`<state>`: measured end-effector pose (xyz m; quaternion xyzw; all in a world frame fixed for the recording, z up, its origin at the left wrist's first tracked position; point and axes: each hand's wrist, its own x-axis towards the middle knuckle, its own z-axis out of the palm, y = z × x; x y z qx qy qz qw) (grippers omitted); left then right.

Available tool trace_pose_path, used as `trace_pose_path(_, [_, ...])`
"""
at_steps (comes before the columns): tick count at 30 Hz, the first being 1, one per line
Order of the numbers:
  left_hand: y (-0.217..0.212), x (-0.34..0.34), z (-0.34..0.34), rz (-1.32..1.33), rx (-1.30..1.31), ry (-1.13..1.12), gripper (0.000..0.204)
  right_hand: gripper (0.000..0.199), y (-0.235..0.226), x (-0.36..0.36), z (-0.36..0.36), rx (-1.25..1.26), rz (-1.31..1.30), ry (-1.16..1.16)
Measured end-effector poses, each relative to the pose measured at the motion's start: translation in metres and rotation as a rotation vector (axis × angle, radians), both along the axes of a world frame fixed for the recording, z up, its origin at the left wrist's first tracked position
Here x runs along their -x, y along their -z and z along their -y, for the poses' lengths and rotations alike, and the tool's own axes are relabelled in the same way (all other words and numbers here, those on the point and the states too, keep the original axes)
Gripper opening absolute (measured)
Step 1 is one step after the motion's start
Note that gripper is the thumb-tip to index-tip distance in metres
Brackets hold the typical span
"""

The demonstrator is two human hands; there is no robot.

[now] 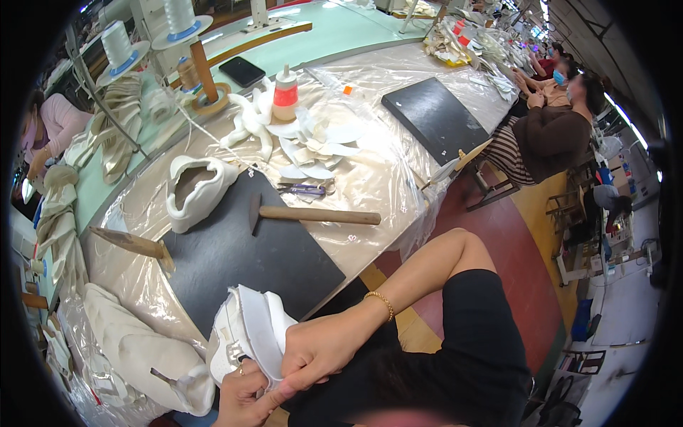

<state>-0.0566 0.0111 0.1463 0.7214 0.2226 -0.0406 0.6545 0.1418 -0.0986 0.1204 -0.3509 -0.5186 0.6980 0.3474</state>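
Observation:
A white shoe upper [247,320] with a pale grey lining along its edge is in both my hands, close to my body at the table's near edge. My left hand [243,395] wears a ring and pinches the upper's lower part. My right hand [324,349] is closed over its right side, its thumb meeting the left hand's fingers. Just beyond the upper is a black work board [245,263]. A wooden-handled hammer [320,214] lies across that board's far edge, beside another white shoe upper [199,191].
A wooden peg [131,242] sticks out at the board's left. Purple-handled snips [304,189], a red-and-beige bottle [285,99] and white cut pieces [313,146] lie farther back. A second black board [435,119] is at the right. Stacked uppers [139,345] fill the near left. Co-workers sit beyond.

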Motion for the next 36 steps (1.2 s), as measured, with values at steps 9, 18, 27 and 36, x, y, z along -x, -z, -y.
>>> trace_pose_path(9, [0.020, -0.017, -0.025, -0.116, 0.159, 0.001, 0.032, 0.038, -0.005, -0.034, -0.025, 0.232, 0.051, 0.023])
trace_pose_path(18, [0.039, -0.030, -0.033, -0.110, 0.269, -0.096, 0.037, 0.070, 0.006, -0.031, -0.056, 0.378, 0.323, 0.028])
trace_pose_path(27, [0.046, -0.017, -0.025, -0.072, -0.075, -0.040, 0.027, 0.079, 0.011, -0.024, -0.044, -0.320, 0.936, 0.005])
trace_pose_path(36, [0.072, -0.015, 0.006, -0.222, 0.275, -0.156, 0.028, 0.076, 0.031, -0.003, -0.023, -0.388, 0.904, -0.109])
